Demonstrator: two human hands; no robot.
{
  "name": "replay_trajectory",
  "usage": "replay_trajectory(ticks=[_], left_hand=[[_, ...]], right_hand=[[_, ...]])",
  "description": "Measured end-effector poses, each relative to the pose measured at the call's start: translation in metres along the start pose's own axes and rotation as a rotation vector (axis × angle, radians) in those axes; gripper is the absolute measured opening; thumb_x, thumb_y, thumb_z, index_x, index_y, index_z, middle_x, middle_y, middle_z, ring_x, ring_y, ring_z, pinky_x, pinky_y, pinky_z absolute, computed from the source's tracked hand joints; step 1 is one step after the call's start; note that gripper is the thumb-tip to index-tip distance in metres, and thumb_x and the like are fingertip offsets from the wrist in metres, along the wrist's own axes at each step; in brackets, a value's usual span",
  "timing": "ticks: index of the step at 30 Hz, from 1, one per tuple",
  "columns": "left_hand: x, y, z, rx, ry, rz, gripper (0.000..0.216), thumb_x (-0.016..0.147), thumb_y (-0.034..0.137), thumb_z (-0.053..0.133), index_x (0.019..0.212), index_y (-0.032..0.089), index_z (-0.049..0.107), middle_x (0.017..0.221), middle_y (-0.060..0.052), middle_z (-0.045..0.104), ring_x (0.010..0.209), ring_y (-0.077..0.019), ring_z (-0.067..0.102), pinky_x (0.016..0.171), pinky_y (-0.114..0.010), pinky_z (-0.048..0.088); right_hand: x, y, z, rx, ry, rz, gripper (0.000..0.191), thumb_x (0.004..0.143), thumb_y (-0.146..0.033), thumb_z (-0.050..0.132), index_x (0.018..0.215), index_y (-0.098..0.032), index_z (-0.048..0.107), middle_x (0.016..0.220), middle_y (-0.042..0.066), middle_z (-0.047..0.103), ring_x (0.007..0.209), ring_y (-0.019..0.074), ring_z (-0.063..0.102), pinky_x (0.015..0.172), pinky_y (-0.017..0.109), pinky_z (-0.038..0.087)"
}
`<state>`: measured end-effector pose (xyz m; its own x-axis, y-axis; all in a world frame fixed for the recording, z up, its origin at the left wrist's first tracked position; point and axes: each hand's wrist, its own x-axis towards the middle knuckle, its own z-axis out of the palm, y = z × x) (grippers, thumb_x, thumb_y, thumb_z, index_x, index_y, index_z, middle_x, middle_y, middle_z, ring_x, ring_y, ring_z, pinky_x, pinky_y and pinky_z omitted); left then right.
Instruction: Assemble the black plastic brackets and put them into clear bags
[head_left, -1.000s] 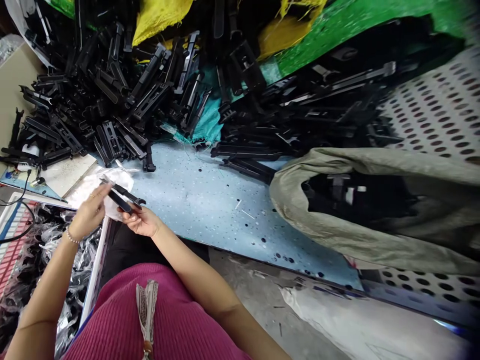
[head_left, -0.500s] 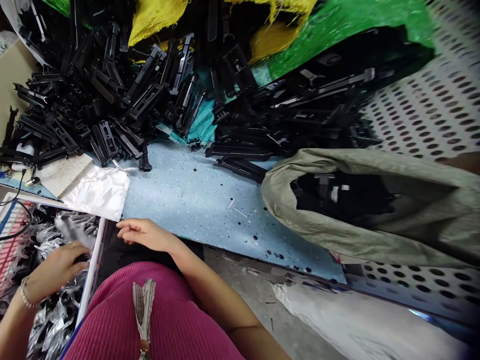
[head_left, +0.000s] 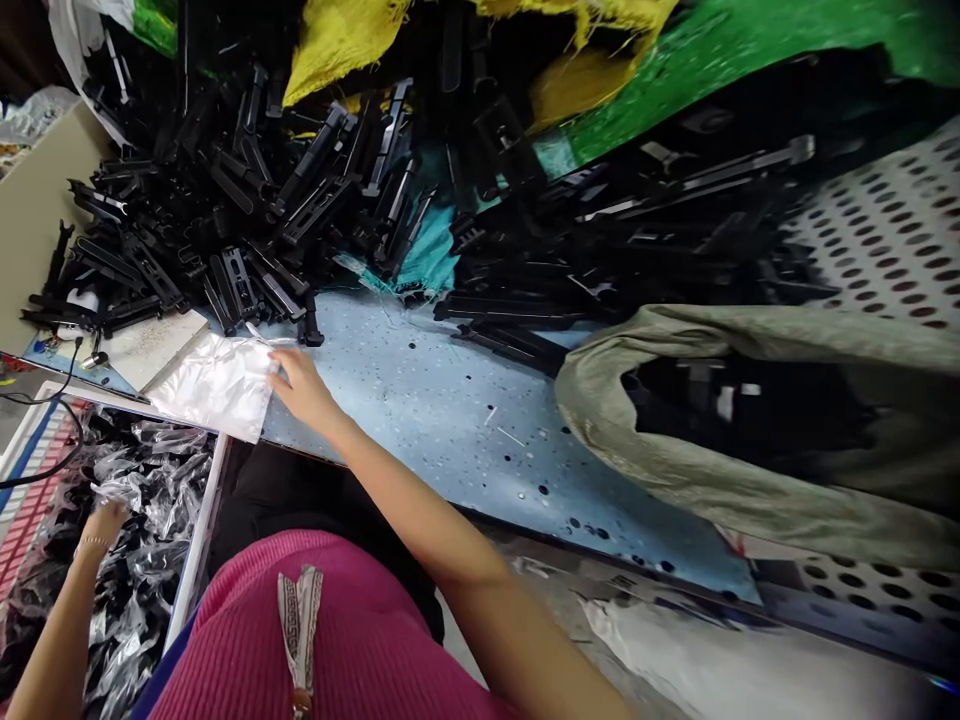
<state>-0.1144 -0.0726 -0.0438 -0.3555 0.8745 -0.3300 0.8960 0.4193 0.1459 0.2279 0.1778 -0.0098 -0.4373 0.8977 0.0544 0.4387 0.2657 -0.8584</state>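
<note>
My right hand (head_left: 306,390) reaches over the blue worktop to a flat stack of clear plastic bags (head_left: 221,385). Its fingertips touch the stack's right edge, with thumb and forefinger a little apart. On the left, my left hand (head_left: 106,520) is down in a white-rimmed crate (head_left: 206,520) among black parts wrapped in clear plastic (head_left: 161,500). Its fingers look curled in at the plastic; what they hold, if anything, is hidden.
Loose black plastic parts (head_left: 240,285) lie heaped along the back of the blue worktop (head_left: 420,400). Yellow (head_left: 345,45) and green (head_left: 720,70) woven sacks stand behind. At right an olive sack (head_left: 600,400) gapes, with black parts inside. A cable (head_left: 79,430) hangs over the crate's left side.
My right hand has moved from the worktop's front edge up to the bag stack. My left hand has gone farther into the crate; the blurred wrapped piece by it no longer shows apart.
</note>
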Motion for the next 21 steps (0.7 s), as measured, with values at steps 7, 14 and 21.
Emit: replay_trajectory(ticks=[7, 14, 21], left_hand=[[0.084, 0.082, -0.054, 0.059, 0.467, 0.42, 0.067, 0.079, 0.025, 0.058, 0.144, 0.015, 0.044, 0.156, -0.02, 0.035, 0.151, -0.0412, 0.021, 0.12, -0.062, 0.025], [0.119, 0.095, -0.086, 0.104, 0.355, 0.305, 0.074, 0.079, 0.016, 0.054, 0.151, 0.013, 0.039, 0.165, -0.022, 0.02, 0.152, -0.047, 0.016, 0.118, -0.066, 0.029], [0.126, 0.093, -0.095, 0.363, 0.237, 0.45, 0.073, 0.083, 0.004, 0.043, 0.154, 0.019, 0.039, 0.162, -0.017, 0.035, 0.15, -0.0406, 0.028, 0.117, -0.057, 0.034]], right_hand=[[0.08, -0.018, 0.02, -0.517, -0.157, 0.162, 0.06, 0.087, -0.049, 0.068, 0.13, -0.01, 0.055, 0.134, 0.023, 0.056, 0.127, 0.0379, 0.049, 0.102, 0.048, 0.043], [0.102, -0.02, 0.027, -0.513, -0.374, 0.196, 0.047, 0.081, -0.043, 0.075, 0.116, -0.015, 0.063, 0.134, 0.02, 0.06, 0.124, 0.0365, 0.055, 0.091, 0.039, 0.047], [0.098, -0.019, 0.025, -0.469, -0.429, 0.096, 0.029, 0.084, -0.023, 0.069, 0.112, -0.016, 0.061, 0.118, 0.014, 0.07, 0.105, 0.0288, 0.066, 0.077, 0.03, 0.046]])
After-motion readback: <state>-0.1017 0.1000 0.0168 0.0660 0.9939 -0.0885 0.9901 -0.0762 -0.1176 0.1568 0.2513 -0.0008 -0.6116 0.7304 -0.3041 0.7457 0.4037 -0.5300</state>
